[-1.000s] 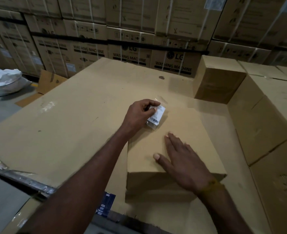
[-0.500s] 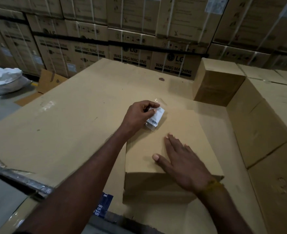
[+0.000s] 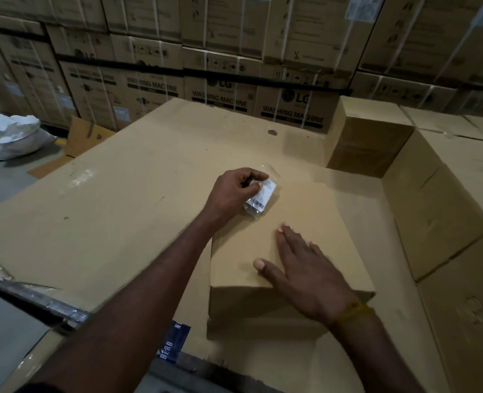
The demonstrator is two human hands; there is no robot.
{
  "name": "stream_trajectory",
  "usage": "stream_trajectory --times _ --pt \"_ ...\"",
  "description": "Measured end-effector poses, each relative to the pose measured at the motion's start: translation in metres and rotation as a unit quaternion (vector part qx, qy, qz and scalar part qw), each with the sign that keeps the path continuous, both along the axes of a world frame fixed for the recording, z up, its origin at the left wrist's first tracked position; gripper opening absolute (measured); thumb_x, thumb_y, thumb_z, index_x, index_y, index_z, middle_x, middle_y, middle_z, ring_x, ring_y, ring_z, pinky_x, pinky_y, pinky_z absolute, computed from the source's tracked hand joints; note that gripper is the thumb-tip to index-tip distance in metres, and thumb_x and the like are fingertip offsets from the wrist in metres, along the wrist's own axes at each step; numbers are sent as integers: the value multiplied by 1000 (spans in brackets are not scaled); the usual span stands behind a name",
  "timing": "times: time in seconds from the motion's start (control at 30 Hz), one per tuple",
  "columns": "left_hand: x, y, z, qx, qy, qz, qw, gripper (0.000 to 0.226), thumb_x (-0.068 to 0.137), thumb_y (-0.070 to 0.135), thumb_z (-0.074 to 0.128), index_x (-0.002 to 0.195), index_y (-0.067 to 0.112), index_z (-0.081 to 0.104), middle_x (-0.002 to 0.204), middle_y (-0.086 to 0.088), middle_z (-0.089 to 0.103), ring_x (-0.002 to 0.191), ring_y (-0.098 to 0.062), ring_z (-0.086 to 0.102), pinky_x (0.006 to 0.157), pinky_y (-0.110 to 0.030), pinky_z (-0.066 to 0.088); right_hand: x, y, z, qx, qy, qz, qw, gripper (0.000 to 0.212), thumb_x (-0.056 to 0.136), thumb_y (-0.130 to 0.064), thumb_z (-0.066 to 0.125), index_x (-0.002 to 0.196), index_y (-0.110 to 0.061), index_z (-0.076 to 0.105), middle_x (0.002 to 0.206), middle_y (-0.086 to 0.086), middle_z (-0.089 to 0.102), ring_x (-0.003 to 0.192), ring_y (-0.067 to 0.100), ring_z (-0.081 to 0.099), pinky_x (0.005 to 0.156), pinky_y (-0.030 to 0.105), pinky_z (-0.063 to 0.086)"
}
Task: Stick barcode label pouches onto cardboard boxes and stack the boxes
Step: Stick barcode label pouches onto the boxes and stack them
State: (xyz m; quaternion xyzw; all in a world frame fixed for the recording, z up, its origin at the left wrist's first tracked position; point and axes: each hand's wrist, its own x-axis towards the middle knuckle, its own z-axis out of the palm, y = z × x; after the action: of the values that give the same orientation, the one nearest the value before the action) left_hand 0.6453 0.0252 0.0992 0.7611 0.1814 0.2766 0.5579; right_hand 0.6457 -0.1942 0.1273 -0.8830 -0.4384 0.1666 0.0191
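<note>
Plain brown cardboard box (image 3: 314, 222) lies on large flat cardboard sheet (image 3: 107, 211). Right hand (image 3: 308, 275) flat on box top near front edge, fingers straight. Left hand (image 3: 234, 194) beyond, at box's far-left corner, pinches clear barcode label pouch (image 3: 261, 198) (lower end touching box top).

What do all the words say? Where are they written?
"LG" on the big stacked cartons at the back.
"WASHING MACHINE" on those same cartons.
"BERO" on the blue tape at the table's near edge; further letters are cut off.
The label pouch in the left hand shows a barcode; its print is too small to read.
White stickers high on the cartons: too blurred to read.
</note>
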Motion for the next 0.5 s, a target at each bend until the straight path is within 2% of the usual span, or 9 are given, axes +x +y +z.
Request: stream_trajectory --times 0.1,0.2,0.3,0.37,0.43,0.5 --pt "0 -1 -1 12 3 -2 1000 25 91 9 64 108 21 77 104 8 76 100 -19 70 89 -39 55 26 25 -5 19 -11 -9 1000 85 94 -70 14 158 -16 -5 166 0 -13 152 14 -6 124 36 0" --pt "-1 -1 -1 3 -4 3 1000 26 91 8 63 109 19 77 104 5 76 100 -18 71 89 -39 55 22 21 -6 21 -12 -9 1000 87 93 -71 12 158 -16 -5 166 0 -13 152 15 -6 124 36 0" --pt "-1 -2 -1 -7 -11 2 1000 26 92 6 63 109 17 77 105 6 76 96 -10 69 87 -36 55 -12 -11 -6 27 -3 4 1000 108 70 -85 -12 157 -22 -11 163 -6 -21 151 11 -12 124 35 -1" --pt "-1 -2 -1 -6 -11 3 1000 25 91 8 64 108 21 77 103 7 76 95 -13 70 87 -36 55 -23 -25 -3 25 3 9 1000 123 52 -88 -28 156 -25 -14 162 -10 -23 150 9 -14 124 35 -3" --pt "0 -1 0 3 -2 5 1000 26 91 10 64 106 25 78 100 7 77 94 -16 71 85 -37 56 -14 -20 -2 23 11 12 1000 118 57 -88 -23 157 -25 -12 162 -11 -21 150 8 -11 124 33 -3" --pt "0 -2 0 13 6 6 1000 26 91 9 64 106 24 78 99 8 76 90 -10 69 83 -33 54 5 -3 -5 30 11 8 999 103 74 -82 -6 158 -22 -8 164 -8 -17 151 9 -9 123 33 -2"
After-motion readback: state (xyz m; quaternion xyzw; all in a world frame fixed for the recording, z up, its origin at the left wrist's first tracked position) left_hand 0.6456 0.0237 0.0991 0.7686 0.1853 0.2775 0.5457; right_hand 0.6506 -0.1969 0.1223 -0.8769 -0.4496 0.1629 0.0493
